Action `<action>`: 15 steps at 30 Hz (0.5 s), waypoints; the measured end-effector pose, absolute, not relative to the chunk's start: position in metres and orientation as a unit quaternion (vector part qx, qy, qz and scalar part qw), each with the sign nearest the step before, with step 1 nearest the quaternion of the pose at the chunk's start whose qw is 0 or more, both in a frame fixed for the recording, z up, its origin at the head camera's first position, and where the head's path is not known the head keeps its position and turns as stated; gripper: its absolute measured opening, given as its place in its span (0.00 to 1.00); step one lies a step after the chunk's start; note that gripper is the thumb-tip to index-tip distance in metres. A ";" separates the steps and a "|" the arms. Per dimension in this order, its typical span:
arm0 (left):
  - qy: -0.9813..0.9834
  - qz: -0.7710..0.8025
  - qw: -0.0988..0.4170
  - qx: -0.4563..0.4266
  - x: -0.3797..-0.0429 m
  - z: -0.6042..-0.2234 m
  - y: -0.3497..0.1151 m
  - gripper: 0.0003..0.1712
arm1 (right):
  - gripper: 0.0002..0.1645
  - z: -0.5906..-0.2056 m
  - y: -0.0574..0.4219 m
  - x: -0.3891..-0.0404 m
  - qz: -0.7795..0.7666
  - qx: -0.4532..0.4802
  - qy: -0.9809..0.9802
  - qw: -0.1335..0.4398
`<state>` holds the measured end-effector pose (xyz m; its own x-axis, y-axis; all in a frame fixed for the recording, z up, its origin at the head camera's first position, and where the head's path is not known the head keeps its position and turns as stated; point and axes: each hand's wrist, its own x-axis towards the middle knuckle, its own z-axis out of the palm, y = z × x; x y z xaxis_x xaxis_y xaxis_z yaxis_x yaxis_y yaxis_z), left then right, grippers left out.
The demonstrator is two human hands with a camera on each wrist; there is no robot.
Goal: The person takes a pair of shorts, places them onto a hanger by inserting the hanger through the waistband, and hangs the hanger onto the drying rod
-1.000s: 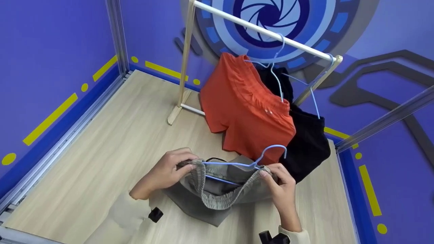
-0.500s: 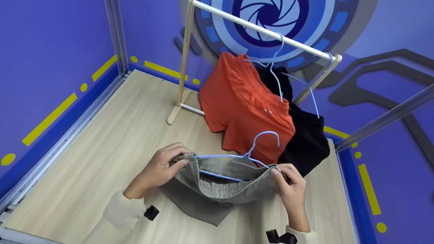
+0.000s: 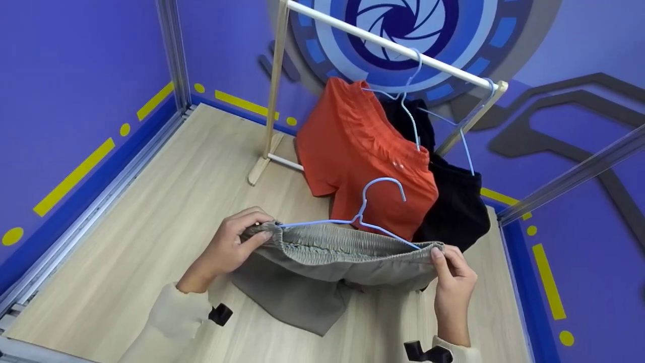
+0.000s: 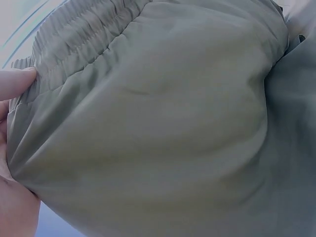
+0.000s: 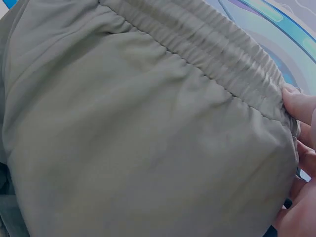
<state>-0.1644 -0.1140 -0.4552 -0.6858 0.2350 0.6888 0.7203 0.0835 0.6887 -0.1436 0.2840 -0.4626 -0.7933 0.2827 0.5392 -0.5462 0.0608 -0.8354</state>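
Grey-green shorts with an elastic waistband hang between my two hands, close over the table. My left hand pinches the left end of the waistband, thumb on the near side. At the other end, my right hand grips the waistband the same way. A light blue hanger sits inside the waist, its hook standing up above the cloth and its lower bar hidden by the fabric. Both wrist views are mostly filled by the shorts, with the left thumb and right thumb on the gathered waistband.
Behind the shorts stands a wooden rack with a white rail. Red shorts and black shorts hang from it on blue hangers. Blue panels with metal posts surround the wooden tabletop.
My hands have moved apart, stretching the waistband from a loose loop to nearly straight. The hanger's hook has shifted up and left, and its lower bar has gone out of sight.
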 end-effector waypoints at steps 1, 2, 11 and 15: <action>-0.705 -0.588 0.206 -0.339 -0.164 -0.455 -0.114 0.11 | 0.04 -0.462 0.283 -0.144 0.681 0.094 -0.657 0.309; -0.705 -0.589 0.205 -0.339 -0.164 -0.455 -0.114 0.11 | 0.05 -0.462 0.282 -0.144 0.685 0.090 -0.652 0.312; -0.705 -0.603 0.178 -0.327 -0.170 -0.467 -0.116 0.12 | 0.07 -0.461 0.274 -0.146 0.702 0.043 -0.637 0.315; -0.746 -0.560 0.160 -0.323 -0.173 -0.479 -0.116 0.11 | 0.09 -0.459 0.273 -0.147 0.697 0.024 -0.657 0.288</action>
